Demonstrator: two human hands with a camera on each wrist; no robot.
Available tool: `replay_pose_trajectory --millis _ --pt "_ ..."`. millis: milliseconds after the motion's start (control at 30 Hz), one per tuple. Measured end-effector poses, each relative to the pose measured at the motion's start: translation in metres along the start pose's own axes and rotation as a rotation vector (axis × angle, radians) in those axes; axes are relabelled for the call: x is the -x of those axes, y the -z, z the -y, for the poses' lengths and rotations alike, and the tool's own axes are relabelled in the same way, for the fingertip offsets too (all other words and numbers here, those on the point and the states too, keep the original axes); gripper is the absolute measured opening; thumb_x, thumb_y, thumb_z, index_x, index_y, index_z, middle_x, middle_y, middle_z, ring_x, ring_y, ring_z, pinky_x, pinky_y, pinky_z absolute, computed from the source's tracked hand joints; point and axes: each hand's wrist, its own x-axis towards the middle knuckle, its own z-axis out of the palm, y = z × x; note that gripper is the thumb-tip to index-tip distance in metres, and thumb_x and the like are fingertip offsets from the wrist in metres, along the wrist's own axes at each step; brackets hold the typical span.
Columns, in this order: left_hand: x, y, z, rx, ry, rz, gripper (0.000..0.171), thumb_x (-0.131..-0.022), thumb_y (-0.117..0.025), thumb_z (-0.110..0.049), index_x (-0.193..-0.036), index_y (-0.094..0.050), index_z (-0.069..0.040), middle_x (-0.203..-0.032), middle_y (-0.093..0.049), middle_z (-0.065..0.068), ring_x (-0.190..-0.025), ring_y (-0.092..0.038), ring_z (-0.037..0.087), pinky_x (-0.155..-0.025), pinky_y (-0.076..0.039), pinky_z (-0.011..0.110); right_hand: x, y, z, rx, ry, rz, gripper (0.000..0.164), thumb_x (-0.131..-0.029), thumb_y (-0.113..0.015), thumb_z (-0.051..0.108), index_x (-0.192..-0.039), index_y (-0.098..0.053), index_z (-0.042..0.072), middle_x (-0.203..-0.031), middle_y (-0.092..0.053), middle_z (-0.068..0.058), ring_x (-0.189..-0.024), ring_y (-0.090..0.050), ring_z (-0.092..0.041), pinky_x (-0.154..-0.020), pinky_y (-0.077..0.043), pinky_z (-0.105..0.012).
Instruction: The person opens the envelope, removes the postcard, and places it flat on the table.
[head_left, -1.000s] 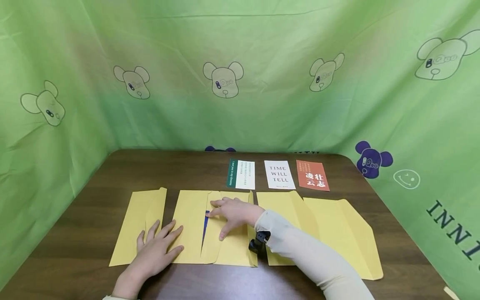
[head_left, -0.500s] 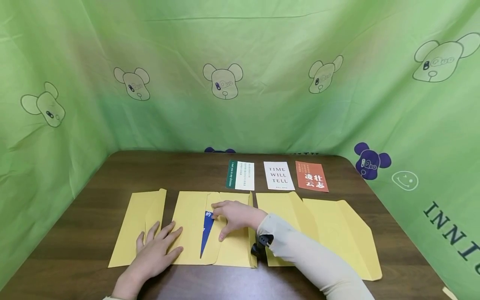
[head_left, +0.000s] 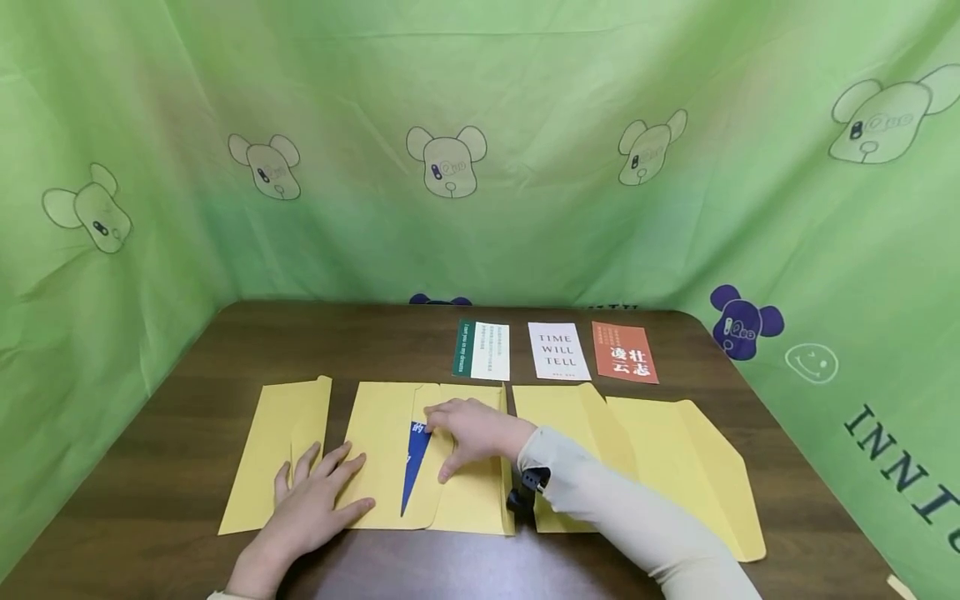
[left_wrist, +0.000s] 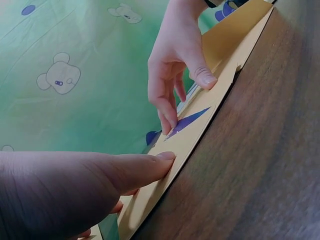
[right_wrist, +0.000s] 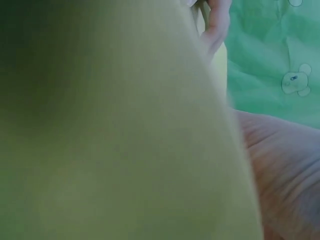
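Yellow paper: five envelopes in a row across the nearer part of the table (head_left: pixel 360 337), reaching from its left edge to its right edge; the near edge is out of view. Leftmost envelope (head_left: pixel 277 417) lies nearest the left edge, second envelope (head_left: pixel 382 417) beside it, then third envelope (head_left: pixel 468 504), fourth envelope (head_left: pixel 551 408), and fifth envelope (head_left: pixel 675 450) nearest the right edge. Flaps all lie on the right-hand side; probably laid alike so every mouth faces one way.

Blue card (head_left: pixel 412 471) shows as a slim wedge at the second envelope's mouth, the rest hidden. Right hand (head_left: pixel 471 429) comes in from the right, fingers bent down, tips at the card's far corner, thumb standing apart on the paper; no pinch visible. Likely reason: fingertips steer the corner while the thumb steadies the flap side.

Left hand (head_left: pixel 318 504) spread, fingers apart, lying across the leftmost and second envelopes, thumb down on the second. Reads as an anchor: loose paper would slide on a smooth top.

Near the table's back edge, toward its back right corner: green-and-white card (head_left: pixel 482 350), white card (head_left: pixel 559 351), red card (head_left: pixel 626 353), side by side, apart. Perhaps kept there to be seen without crowding the envelopes.

Right wrist view mostly blocked by a blurred pale surface, cannot tell what
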Motion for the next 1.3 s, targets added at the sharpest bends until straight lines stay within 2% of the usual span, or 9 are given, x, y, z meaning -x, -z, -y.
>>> replay_pose_trajectory --millis 167,267,500,600,767,1000,1300 --pt "-0.002 0.002 0.0 0.0 -0.009 -0.013 0.062 -0.088 -0.069 -0.05 -0.137 -0.061 -0.014 -0.149 -0.047 0.01 -0.141 -0.024 0.049 -0.101 -0.011 0.074 -0.003 0.003 0.0 0.048 -0.035 -0.026 0.086 -0.069 -0.086 0.055 -0.137 -0.059 0.01 -0.145 -0.052 -0.007 -0.133 -0.045 -0.026 -0.104 -0.036 -0.044" --pt "-0.002 0.002 -0.001 0.006 -0.009 -0.013 0.062 -0.088 -0.069 -0.05 -0.137 -0.062 -0.014 -0.149 -0.047 0.01 -0.141 -0.023 0.049 -0.101 -0.011 0.074 -0.004 0.003 0.001 0.063 -0.059 -0.035 0.088 -0.066 -0.087 0.057 -0.136 -0.061 0.01 -0.141 -0.054 -0.005 -0.129 -0.046 -0.024 -0.098 -0.035 -0.044" --pt "-0.001 0.0 -0.002 0.02 0.004 -0.002 0.061 -0.087 -0.07 -0.049 -0.137 -0.062 -0.013 -0.149 -0.047 0.011 -0.141 -0.023 0.05 -0.101 -0.01 0.075 -0.005 0.002 0.002 -0.024 -0.071 -0.042 0.085 -0.062 -0.092 0.049 -0.131 -0.064 0.008 -0.132 -0.055 -0.004 -0.119 -0.047 -0.022 -0.091 -0.033 -0.038" --pt "-0.002 0.0 -0.002 0.02 0.0 -0.003 0.061 -0.088 -0.069 -0.049 -0.137 -0.062 -0.013 -0.149 -0.047 0.011 -0.141 -0.023 0.05 -0.101 -0.01 0.075 -0.006 0.001 0.003 -0.054 -0.075 -0.043 0.084 -0.061 -0.094 0.045 -0.129 -0.063 0.005 -0.129 -0.055 -0.005 -0.119 -0.048 -0.022 -0.093 -0.035 -0.037" --pt "-0.003 0.001 -0.001 0.016 -0.007 -0.007 0.062 -0.088 -0.069 -0.05 -0.137 -0.061 -0.013 -0.149 -0.047 0.011 -0.141 -0.023 0.05 -0.101 -0.01 0.075 -0.007 0.001 0.004 -0.183 -0.064 -0.047 0.083 -0.061 -0.097 0.029 -0.126 -0.058 -0.002 -0.118 -0.054 -0.007 -0.113 -0.051 -0.022 -0.103 -0.041 -0.032" --pt "-0.001 0.001 0.0 0.014 -0.002 -0.006 0.062 -0.088 -0.069 -0.05 -0.137 -0.061 -0.013 -0.149 -0.047 0.011 -0.141 -0.023 0.051 -0.101 -0.01 0.075 -0.011 -0.002 0.008 -0.405 -0.072 -0.065 0.08 -0.056 -0.098 0.009 -0.118 -0.048 0.002 -0.094 -0.053 -0.003 -0.087 -0.053 -0.017 -0.081 -0.048 -0.027" --pt "-0.002 -0.001 0.001 0.012 0.003 -0.006 0.063 -0.088 -0.069 -0.051 -0.137 -0.061 -0.013 -0.149 -0.047 0.011 -0.141 -0.023 0.05 -0.102 -0.01 0.075 -0.011 -0.008 0.012 -0.623 -0.103 -0.093 0.083 -0.055 -0.092 -0.008 -0.118 -0.04 0.001 -0.081 -0.057 -0.005 -0.074 -0.055 -0.014 -0.07 -0.047 -0.026"
